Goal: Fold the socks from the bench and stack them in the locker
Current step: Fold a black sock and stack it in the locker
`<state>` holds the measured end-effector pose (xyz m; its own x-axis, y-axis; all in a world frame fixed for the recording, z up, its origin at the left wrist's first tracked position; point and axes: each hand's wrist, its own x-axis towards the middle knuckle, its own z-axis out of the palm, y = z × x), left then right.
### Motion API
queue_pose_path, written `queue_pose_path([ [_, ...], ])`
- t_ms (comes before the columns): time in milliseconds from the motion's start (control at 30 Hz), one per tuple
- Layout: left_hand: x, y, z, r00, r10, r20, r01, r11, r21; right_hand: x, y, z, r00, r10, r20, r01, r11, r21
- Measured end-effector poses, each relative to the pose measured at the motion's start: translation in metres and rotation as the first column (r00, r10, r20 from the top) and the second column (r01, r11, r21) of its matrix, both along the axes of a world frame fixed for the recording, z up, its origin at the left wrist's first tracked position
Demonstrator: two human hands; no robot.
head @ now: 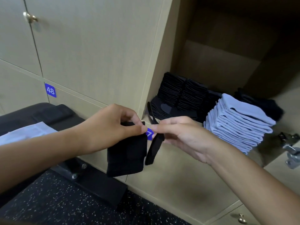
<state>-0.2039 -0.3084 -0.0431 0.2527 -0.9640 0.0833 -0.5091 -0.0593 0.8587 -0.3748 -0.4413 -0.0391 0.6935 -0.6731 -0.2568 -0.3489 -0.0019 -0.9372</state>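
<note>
Now we pinch a black sock (126, 156) in our left hand (112, 127), right hand (183, 135) gripping its strip, before the locker's (215, 62) front edge.

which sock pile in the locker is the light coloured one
The pale blue stack at the front right of the locker; the piles behind and left of it are black.

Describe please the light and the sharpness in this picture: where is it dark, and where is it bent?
Head view: the locker's upper back sinks into deep shadow, so the black sock stacks lose detail; the light blue stack is well lit; wide-angle distortion tilts the locker doors; the whole frame is slightly soft.
</note>
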Motion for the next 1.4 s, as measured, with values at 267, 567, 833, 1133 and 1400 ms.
queue_pose_path([
  [267,0.012,-0.001,-0.005,0.998,0.050,0.024,-0.050,0.998,0.023,-0.005,-0.045,0.038,0.982,-0.143,-0.126,0.034,0.781,-0.624],
  [567,0.021,0.002,-0.005,0.997,0.054,0.048,-0.055,0.998,0.022,0.020,-0.104,0.081,0.860,-0.136,-0.492,-0.341,0.563,-0.753],
  [833,0.032,0.005,-0.007,0.996,0.056,0.073,-0.057,0.998,0.012,0.039,-0.134,0.055,0.792,-0.034,-0.610,-0.462,0.620,-0.634],
  [1133,0.035,0.004,-0.011,0.996,0.048,0.074,-0.049,0.999,0.013,0.048,-0.143,0.023,0.818,0.058,-0.572,-0.447,0.690,-0.569],
  [1400,0.035,0.003,-0.010,0.996,0.055,0.074,-0.057,0.998,0.025,0.051,-0.143,0.010,0.823,0.033,-0.567,-0.447,0.653,-0.611],
])
